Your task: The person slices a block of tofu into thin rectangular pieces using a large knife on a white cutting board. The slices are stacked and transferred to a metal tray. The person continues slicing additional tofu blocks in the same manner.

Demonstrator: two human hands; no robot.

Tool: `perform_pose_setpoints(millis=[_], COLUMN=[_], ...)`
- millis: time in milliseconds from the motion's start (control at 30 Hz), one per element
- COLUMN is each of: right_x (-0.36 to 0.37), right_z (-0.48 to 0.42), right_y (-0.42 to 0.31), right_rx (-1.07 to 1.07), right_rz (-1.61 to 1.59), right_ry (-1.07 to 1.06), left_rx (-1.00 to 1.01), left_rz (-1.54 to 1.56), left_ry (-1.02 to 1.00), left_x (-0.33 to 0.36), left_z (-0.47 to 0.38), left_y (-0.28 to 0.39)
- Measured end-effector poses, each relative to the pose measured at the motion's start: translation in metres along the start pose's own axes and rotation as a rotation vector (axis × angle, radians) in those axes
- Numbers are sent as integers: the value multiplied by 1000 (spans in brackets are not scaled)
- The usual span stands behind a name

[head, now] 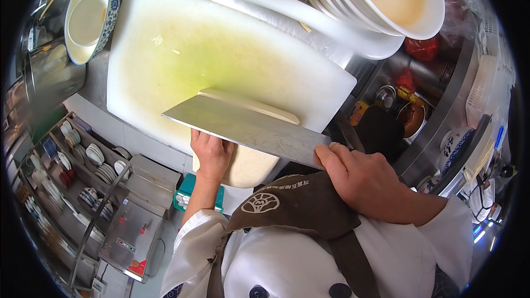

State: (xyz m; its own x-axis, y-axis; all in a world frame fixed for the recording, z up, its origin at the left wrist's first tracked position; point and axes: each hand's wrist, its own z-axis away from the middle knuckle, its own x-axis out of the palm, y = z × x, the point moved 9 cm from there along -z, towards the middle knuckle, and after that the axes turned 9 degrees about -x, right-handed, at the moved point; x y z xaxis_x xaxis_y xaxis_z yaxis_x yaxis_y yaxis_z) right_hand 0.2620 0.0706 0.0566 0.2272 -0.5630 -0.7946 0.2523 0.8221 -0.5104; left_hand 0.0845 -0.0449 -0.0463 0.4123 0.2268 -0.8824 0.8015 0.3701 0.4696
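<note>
My right hand (358, 176) grips a wide metal blade (248, 126), like a large cleaver or dough knife, at its right end. The blade lies slantwise across a pale dough slab (250, 165). A narrow strip of dough (254, 106) shows along the blade's far side. On the near side, my left hand (210, 151) rests on the slab with knuckles close against the blade. Its fingertips are hidden, as is the dough beneath the metal. Under all this is a white cutting board (232, 45) with a few small scraps on it.
Stacked white bowls (352, 4) stand at the far right, the top one holding pale liquid. A blue-patterned bowl (109, 16) is at the far left. Right of the board sit a metal bowl (385, 96) and packets. Dish shelves (78, 165) are lower left.
</note>
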Motion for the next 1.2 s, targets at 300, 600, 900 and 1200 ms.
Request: perform_pose_setpoints(millis=[300,600,900,1200], right_x=[3,-6,-4,14], right_z=[-3,-20,-22,-17], right_y=[0,-2,0,8], right_rx=[-19,-82,-44,-2], right_rz=[-15,64,-9,-77], right_ry=[-17,154,162,35], left_rx=[10,21,25,10], left_rz=[21,12,13,15], left_ry=[18,40,62,40], left_x=[-2,-6,-9,-6], left_z=[-2,-9,-11,-11], left_y=[2,9,10,8])
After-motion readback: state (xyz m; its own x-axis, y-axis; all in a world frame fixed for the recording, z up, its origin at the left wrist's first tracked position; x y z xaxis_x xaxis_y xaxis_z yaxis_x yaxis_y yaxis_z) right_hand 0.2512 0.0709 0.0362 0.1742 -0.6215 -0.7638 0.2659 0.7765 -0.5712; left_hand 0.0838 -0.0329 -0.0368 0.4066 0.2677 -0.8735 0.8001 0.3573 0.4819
